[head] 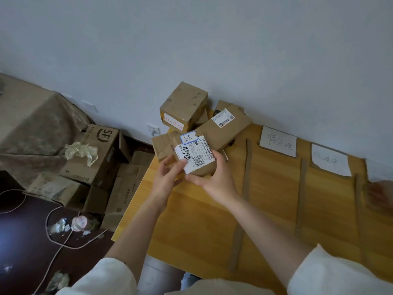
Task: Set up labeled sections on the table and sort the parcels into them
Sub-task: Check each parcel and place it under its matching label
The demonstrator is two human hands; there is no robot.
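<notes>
Both hands grip one small parcel [194, 155] over the table's [191, 226] left end, left hand [168, 177] pinching its near corner, right hand [214, 179] cupping its right side and underside. Risk, as I judge it: the loose pile [204, 120] just behind leans at odd angles, and a nudge could tip the top box off the edge. Count: three cardboard strips [246, 177], two whole white labels [277, 141], a third cut off at right.
</notes>
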